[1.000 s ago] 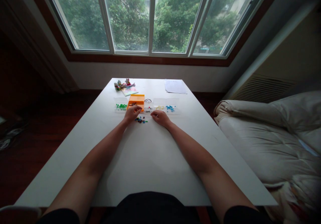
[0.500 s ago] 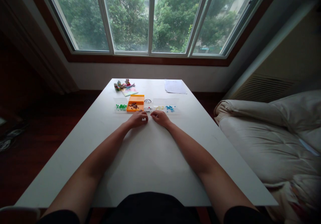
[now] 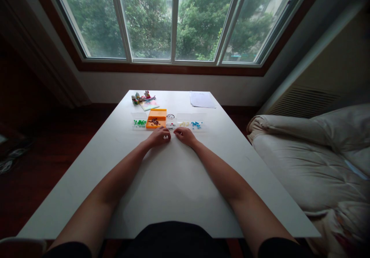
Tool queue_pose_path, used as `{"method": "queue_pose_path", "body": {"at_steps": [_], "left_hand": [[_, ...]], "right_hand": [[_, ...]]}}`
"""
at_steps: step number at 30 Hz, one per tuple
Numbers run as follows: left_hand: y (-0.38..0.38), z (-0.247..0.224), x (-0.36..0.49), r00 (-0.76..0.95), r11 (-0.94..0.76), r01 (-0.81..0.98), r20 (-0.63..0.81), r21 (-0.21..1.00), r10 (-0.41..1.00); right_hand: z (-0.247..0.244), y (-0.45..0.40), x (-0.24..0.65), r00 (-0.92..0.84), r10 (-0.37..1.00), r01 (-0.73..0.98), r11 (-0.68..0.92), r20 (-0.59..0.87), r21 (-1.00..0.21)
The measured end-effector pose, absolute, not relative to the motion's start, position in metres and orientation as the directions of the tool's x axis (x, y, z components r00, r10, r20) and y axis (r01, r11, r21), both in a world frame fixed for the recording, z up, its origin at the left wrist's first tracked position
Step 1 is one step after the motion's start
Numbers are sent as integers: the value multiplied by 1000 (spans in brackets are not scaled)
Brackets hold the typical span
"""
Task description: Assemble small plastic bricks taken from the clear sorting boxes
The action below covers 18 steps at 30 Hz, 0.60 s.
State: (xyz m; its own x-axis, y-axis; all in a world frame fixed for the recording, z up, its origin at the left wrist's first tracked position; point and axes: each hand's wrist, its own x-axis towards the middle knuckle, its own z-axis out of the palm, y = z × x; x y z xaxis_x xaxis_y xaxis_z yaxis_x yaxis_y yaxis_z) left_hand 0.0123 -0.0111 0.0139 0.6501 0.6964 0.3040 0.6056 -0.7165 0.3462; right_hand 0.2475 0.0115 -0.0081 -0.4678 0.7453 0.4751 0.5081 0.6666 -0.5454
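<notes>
My left hand (image 3: 160,136) rests on the table with its fingers curled together. Close to its right, my right hand (image 3: 185,135) has thumb and fingers pinched; anything held in either hand is too small to make out. Just beyond the left hand stands an orange box (image 3: 157,113), lid up, with small brown pieces (image 3: 154,122) inside. Left of it a clear box holds green pieces (image 3: 140,123). Behind the right hand are pale yellow pieces (image 3: 184,124) and blue pieces (image 3: 197,125) in a clear box. A small round clear container (image 3: 171,126) sits between the hands.
A white table (image 3: 173,192) stretches out before me. Small colourful figures (image 3: 141,96) and a pastel card (image 3: 150,104) lie at its far left, paper sheets (image 3: 202,99) at its far right. A padded beige couch (image 3: 303,158) stands on the right, below a window.
</notes>
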Motion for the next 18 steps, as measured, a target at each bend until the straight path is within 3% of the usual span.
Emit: {"method": "queue_pose_path", "body": {"at_steps": [5,11,18], "left_hand": [[-5,11,9,482,-627,632,402,455,778],[13,5,-18,-7,-331,647,440,687,898],[38,-6,-64,-503,-63,404,280,912,818]], "right_hand": [[-7,11,247,-473,744,505,668,472,-547],[-6,10,248,-470,750,509,661,465,-551],[-9,12,249,-474,741,498,671,475,-550]]}}
